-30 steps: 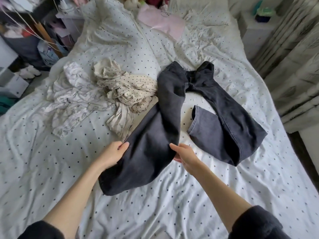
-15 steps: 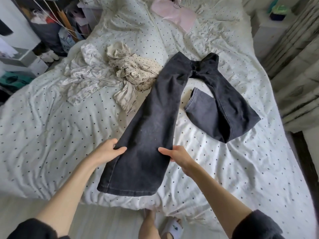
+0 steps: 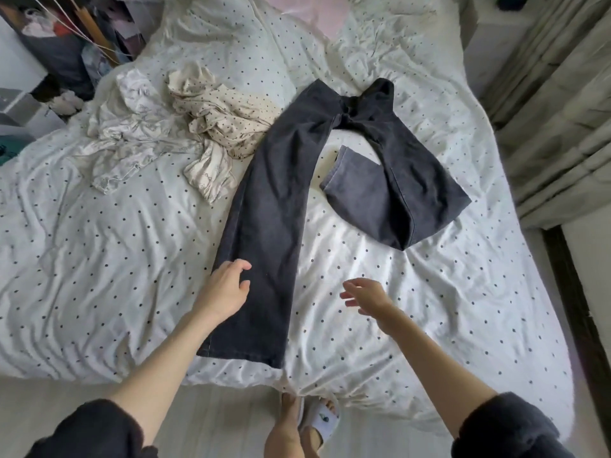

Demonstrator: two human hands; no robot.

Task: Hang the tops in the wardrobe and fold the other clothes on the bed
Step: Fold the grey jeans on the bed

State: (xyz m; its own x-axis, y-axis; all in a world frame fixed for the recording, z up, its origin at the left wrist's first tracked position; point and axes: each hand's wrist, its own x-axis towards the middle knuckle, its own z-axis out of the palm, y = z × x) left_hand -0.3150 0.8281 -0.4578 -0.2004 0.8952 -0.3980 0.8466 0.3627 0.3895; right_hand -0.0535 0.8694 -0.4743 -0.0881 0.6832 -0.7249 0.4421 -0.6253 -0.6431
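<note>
Both hands let go since 0.5 s ago: right hand [image 3: 365,294] hovers open, left hand [image 3: 228,285] rests loosely on the jeans [image 3: 274,226], gripping nothing.

The jeans [image 3: 274,206] are showing matt, faded black denim with a paler inner face. The bed [image 3: 99,259] is wearing creased, dotted white cotton-like cloth; the curtain [image 3: 558,120] is hanging as soft pleated fabric.

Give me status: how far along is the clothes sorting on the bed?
Early. Done: nothing folded or hung that the view shows. In hand: dark grey denim jeans, one leg laid straight, the other doubled back; left hand at its edge, right hand off. Left: crumpled cream dotted top and white printed garment.
</note>
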